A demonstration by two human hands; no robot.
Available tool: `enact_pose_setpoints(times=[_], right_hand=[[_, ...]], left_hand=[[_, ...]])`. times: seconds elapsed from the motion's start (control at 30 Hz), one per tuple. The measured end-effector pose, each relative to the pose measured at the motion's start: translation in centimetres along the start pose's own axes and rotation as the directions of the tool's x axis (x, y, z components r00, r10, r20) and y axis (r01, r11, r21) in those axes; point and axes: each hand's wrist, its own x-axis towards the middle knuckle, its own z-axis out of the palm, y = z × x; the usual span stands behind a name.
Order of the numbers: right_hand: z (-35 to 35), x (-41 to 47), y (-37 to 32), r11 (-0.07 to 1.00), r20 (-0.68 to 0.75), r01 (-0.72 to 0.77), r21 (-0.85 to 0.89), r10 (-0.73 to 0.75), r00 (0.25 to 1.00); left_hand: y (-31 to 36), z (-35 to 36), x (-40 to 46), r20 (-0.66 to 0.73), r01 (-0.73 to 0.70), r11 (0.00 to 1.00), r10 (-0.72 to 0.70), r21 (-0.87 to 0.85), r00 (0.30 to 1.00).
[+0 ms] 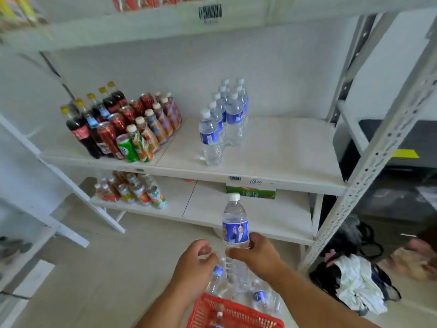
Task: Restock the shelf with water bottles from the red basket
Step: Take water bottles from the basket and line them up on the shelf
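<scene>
Partway through restocking: one bottle is up out of the basket, more wait below.

The right hand is closed around the lower body of an upright water bottle, held above the red basket and in front of the lower shelf, not yet on any board. The left hand is curled round a second bottle just above the basket. On the middle shelf, two short rows of water bottles already stand, running from its middle back toward the rear edge, with bare board to their right as far as the right edge; sodas fill the left end. Several bottles lie in the basket, so I judge the job somewhere near halfway, though the basket is partly out of frame.
</scene>
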Motion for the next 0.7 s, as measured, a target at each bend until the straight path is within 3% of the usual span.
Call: enact_pose_setpoints(times=[0.23,0.4,0.7], right_hand=[[-1.4,-2.2,-4.2,0.992,-0.119,0.116,0.041,-0.11,0.987],[-0.5,-4.4,-5.6,0.996,-0.224,0.085,-0.037,-0.091,0.97],[-1.7,-2.6,-9.7,0.983,-0.274,0.112,-0.143,-0.148,0.95]], left_hand=[[2.1,-2.1,-1.0,-0.001,-0.106,0.994,0.106,-0.024,0.994],[2.6,-4.0,-1.3,0.033,-0.157,0.984,0.16,-0.086,0.987],[5.8,-4.6,1.1,0.052,-0.244,0.962,0.252,-0.121,0.966]])
